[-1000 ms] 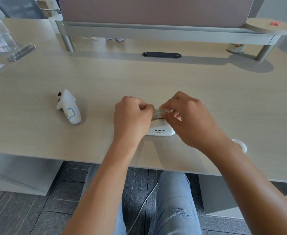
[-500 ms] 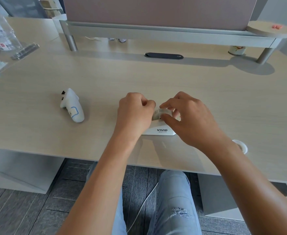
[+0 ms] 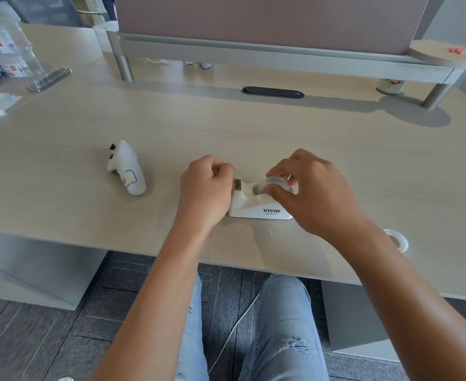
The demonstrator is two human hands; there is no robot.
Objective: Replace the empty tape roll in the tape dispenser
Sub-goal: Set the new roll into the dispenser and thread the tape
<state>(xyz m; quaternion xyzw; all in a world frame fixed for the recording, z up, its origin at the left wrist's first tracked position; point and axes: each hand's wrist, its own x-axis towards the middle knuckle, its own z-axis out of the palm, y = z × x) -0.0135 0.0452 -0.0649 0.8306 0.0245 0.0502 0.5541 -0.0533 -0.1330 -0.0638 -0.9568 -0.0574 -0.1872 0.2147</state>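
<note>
A white tape dispenser (image 3: 259, 206) marked VIVID stands near the desk's front edge. My right hand (image 3: 317, 193) pinches a clear tape roll (image 3: 277, 182) that sits in the dispenser's cradle. My left hand (image 3: 205, 188) is a closed fist pressed against the dispenser's cutter end (image 3: 237, 184); I cannot see whether it pinches the tape's end. An empty white roll core (image 3: 396, 239) lies flat on the desk behind my right forearm, close to the front edge.
A white game controller (image 3: 127, 169) lies left of my hands on the pale wooden desk (image 3: 254, 127). A raised shelf (image 3: 281, 55) spans the back, with a black cable port (image 3: 272, 92) below it. Clear plastic containers (image 3: 9, 48) crowd the far left corner.
My left hand has drawn away to the left, so the cutter end now shows. My right hand has shifted right and stays on the tape roll.
</note>
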